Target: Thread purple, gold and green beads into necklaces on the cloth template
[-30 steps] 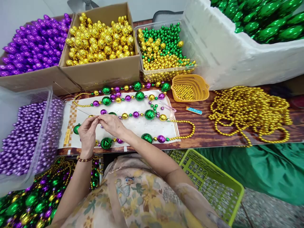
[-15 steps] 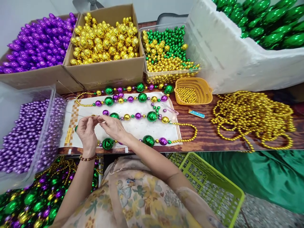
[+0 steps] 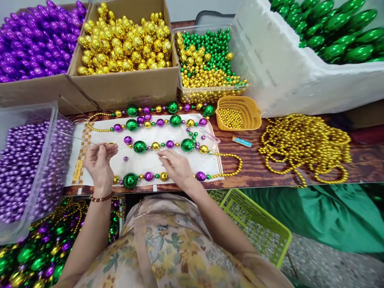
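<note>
My left hand [image 3: 100, 162] pinches a long thin needle [image 3: 75, 137] over the left part of a white cloth [image 3: 141, 162]. A gold bead [image 3: 111, 144] shows at its fingertips. My right hand [image 3: 177, 166], slightly blurred, hovers over the middle of the cloth with fingers loosely bent and apart, and I see nothing in it. Just beyond it lies a strung row with a large green bead [image 3: 139, 147], gold and purple beads, and a small gold chain [image 3: 237, 162] at the right end. Between the hands is a loose small purple bead [image 3: 125, 159].
Behind the cloth stand boxes of purple beads [image 3: 39, 40] and gold beads [image 3: 126, 44], and a clear bin [image 3: 210, 90]. An orange basket [image 3: 255, 116], a blue-labelled packet [image 3: 241, 141] and heaped gold bead strands [image 3: 306, 148] lie rightward. A bin of lilac beads [image 3: 24, 168] stands left.
My hands were together at the needle. My right hand has moved away to the right, while my left hand keeps its pinch. The whole view has shifted slightly.
</note>
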`<state>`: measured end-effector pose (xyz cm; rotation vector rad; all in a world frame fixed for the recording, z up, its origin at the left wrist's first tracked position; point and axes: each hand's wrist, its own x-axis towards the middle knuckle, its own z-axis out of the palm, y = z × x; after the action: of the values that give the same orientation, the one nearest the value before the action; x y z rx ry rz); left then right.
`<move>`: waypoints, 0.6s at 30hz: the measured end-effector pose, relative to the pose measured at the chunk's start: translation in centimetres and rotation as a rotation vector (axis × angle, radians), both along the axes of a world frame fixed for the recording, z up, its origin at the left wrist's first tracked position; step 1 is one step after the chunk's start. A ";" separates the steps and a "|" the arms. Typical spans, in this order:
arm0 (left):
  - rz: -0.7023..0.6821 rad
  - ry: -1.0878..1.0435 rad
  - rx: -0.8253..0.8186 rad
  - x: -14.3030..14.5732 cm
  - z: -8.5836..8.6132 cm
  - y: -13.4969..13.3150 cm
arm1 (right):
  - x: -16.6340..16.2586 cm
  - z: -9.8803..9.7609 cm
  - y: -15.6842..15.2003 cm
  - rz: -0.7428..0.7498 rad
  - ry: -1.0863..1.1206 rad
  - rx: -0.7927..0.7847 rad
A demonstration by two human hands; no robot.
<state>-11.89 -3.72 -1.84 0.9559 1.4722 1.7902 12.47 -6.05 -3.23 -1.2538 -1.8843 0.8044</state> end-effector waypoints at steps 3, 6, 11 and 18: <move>0.013 0.004 0.017 -0.1 0.1 0.2 | 6.7 -1.8 -0.9 -0.229 -0.071 -0.071; 0.019 0.017 0.019 -0.1 0.3 0.5 | 12.6 -3.4 -1.4 -0.414 -0.184 -0.129; -0.011 0.026 0.019 0.1 0.6 0.9 | 16.5 -4.0 -0.7 -0.456 -0.533 -0.268; -0.020 0.040 0.045 -0.1 0.9 0.6 | 16.9 -3.4 0.8 -0.513 -0.809 -0.364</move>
<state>-12.01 -3.13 -0.95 1.0307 1.4473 1.8070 29.33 -5.28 -6.62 -2.4369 -1.8682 0.3784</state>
